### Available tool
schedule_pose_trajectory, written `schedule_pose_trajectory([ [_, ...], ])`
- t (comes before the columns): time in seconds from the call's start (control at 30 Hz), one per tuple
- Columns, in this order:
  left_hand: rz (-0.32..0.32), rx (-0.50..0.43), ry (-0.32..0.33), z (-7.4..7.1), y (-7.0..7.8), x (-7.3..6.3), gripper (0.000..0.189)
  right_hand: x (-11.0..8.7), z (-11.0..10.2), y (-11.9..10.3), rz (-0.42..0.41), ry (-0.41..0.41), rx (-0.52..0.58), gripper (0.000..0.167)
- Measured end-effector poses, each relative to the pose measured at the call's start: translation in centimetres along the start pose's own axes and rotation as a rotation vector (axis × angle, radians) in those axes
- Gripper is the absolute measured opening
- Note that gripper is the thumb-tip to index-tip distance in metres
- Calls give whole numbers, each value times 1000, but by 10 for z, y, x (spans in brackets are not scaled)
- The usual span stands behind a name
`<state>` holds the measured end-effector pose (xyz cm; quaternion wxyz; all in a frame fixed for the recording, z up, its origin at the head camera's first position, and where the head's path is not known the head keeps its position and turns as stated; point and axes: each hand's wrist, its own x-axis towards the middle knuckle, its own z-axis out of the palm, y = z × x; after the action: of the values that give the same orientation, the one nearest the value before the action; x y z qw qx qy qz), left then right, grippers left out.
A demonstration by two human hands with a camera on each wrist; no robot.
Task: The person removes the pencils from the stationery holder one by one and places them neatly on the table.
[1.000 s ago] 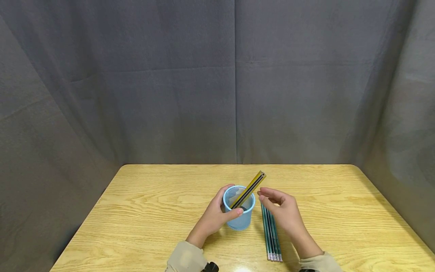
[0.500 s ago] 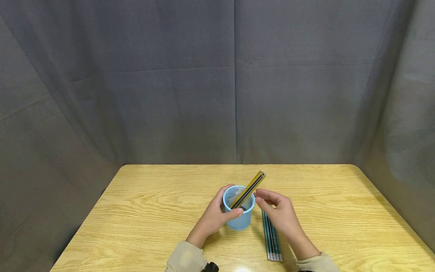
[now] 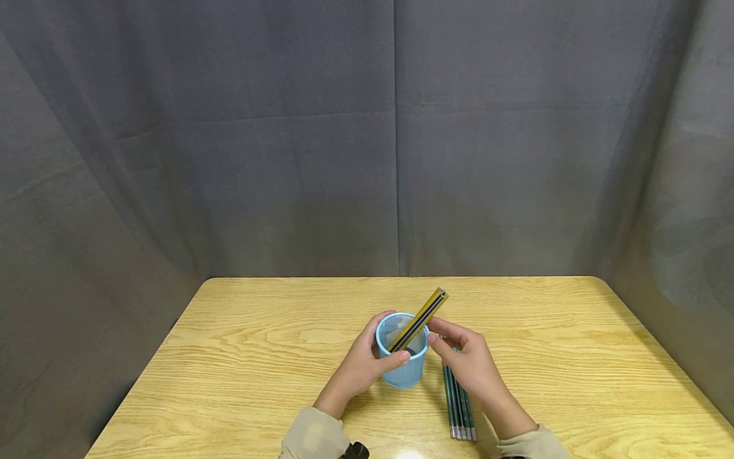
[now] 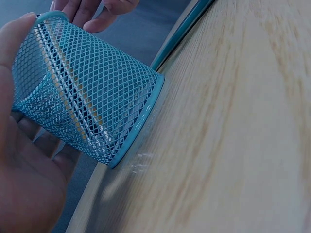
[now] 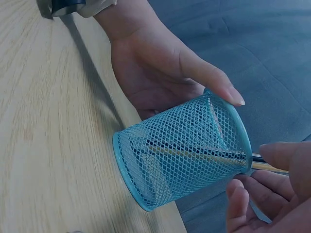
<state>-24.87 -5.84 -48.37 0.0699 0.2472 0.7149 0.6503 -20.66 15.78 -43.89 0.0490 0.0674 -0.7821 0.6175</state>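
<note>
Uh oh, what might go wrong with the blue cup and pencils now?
The yellow pencils all lean one way, so the mesh cup might tip if the left hand lets go. The right hand partly covers the green pencils in the head view, so lowering it might scatter them.

No readable lettering
No word, brand or number can be read on the mesh cup [image 3: 406, 375] in the left hand [image 3: 364, 366], the striped pencils [image 3: 421, 319] leaning in it, or the green pencils [image 3: 460, 409] by the right hand [image 3: 471, 360]; any print there is too small to tell.
</note>
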Motion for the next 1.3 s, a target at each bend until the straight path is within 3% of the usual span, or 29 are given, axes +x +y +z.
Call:
schedule_pose_trajectory([
  [0.37, 13, -15, -2, 1, 0, 0, 71, 1, 0, 1, -83, 164, -79, 19],
  [0.53, 15, -12, -8, 1, 0, 1, 71, 1, 0, -1, -80, 215, -102, 12],
  [1.3, 11, -12, -6, 0, -1, 1, 73, 1, -4, -7, -78, 303, 7, 17],
])
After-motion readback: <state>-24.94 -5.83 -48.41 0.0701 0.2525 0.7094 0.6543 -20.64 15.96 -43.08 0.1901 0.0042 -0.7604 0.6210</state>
